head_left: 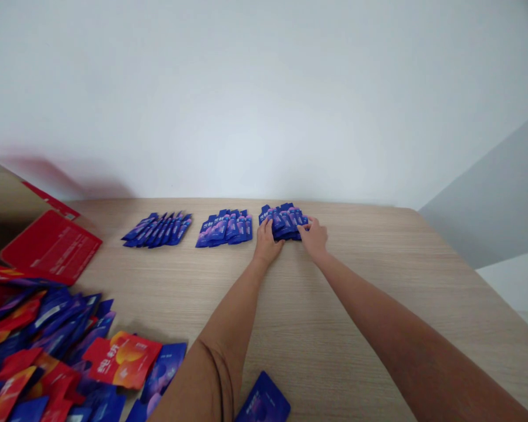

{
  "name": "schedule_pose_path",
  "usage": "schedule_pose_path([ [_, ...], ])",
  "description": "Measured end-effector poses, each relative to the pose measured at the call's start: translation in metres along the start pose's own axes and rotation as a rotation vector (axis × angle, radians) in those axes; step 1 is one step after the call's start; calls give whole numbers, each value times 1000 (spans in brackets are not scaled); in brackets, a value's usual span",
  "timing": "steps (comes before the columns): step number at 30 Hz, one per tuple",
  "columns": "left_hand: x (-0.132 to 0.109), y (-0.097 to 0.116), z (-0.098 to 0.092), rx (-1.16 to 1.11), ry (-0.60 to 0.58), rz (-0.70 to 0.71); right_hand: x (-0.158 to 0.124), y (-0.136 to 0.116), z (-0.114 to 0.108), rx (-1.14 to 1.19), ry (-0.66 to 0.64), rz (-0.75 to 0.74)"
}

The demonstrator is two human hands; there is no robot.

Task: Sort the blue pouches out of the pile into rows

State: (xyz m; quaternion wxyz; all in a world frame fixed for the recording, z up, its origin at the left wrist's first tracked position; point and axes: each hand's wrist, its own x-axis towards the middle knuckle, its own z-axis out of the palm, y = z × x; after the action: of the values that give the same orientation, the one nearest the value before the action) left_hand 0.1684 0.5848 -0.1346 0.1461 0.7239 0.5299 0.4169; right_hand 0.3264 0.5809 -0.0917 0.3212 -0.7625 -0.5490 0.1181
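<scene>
Two blue bunches lie in a row on the table (356,310): the left bunch (158,230) neatly fanned, the middle bunch (226,227) overlapping! Beside them sits the third bunch (287,220), flanked by the left hand (268,243) and the right hand (315,237), fingers touching its sides; whether either one pinches a packet, I can't tell! Plenty looks unsorted: a mixed red-and-blue heap (64,328) at lower left, plus one loose blue packet (266,401) near the front

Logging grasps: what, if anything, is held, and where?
Rightmost blue packets: left hand at left side, right hand at right; grip or mere touch unclear.
</scene>
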Motion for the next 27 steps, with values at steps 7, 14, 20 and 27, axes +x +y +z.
schedule_pose_path([
  [7, 0, 0, 0, -3, -11, -6, 13, -14, -6, -155, -58, 83],
  [14, 1, 0, 1, -12, -21, -15, 15, -14, -7, -202, -153, 16],
  [20, 2, 0, 0, -20, -17, -17, 16, -6, -8, -207, -178, -4],
  [27, 1, -1, 2, -3, -8, -12, 5, 6, -9, -164, -179, -46],
])
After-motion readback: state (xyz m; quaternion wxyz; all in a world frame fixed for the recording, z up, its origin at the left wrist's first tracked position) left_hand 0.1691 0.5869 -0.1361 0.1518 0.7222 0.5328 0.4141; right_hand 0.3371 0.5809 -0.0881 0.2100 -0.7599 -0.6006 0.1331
